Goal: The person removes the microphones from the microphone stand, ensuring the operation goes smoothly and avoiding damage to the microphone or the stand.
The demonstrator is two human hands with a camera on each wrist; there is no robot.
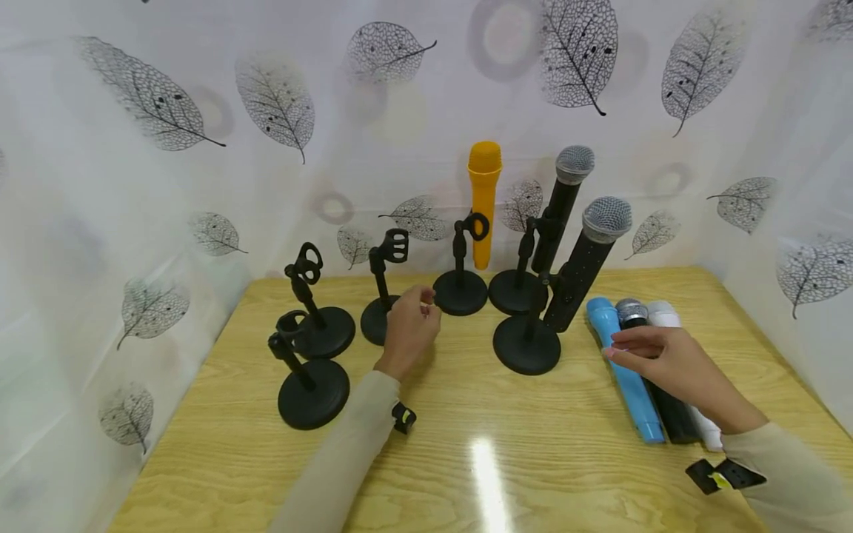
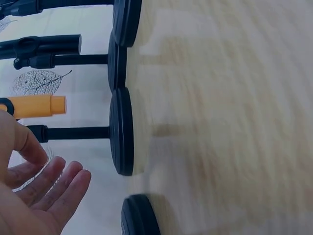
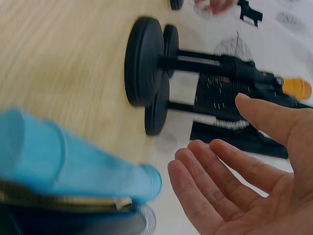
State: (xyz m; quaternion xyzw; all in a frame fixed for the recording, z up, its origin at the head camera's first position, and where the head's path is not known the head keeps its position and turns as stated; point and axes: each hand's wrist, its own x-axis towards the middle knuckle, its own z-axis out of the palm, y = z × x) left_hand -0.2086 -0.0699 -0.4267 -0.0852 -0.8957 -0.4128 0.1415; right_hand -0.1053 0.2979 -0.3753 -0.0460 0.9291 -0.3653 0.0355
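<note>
My left hand (image 1: 413, 326) hovers beside a small black desk stand with a slotted clip (image 1: 395, 246), covering part of its base; its loosely bent fingers hold nothing. In the left wrist view those fingers (image 2: 66, 196) spread below an orange microphone (image 2: 36, 106), which is upright in the ring of a black stand (image 1: 460, 291). My right hand (image 1: 673, 370) hangs over a light blue microphone (image 1: 629, 377), fingers parted from the thumb and nothing between them. Beside the blue one lie a black microphone with a silver head (image 1: 631, 311) and a white microphone (image 1: 664, 312), both partly hidden by that hand.
Two black microphones with silver mesh heads, a rear one (image 1: 563, 200) and a front one (image 1: 589, 259), lean in stands right of centre. On the left, two stands (image 1: 324, 333) (image 1: 313, 396) hold no microphone. A leaf-print curtain (image 1: 406, 133) closes off the wooden table's (image 1: 440, 474) back and sides.
</note>
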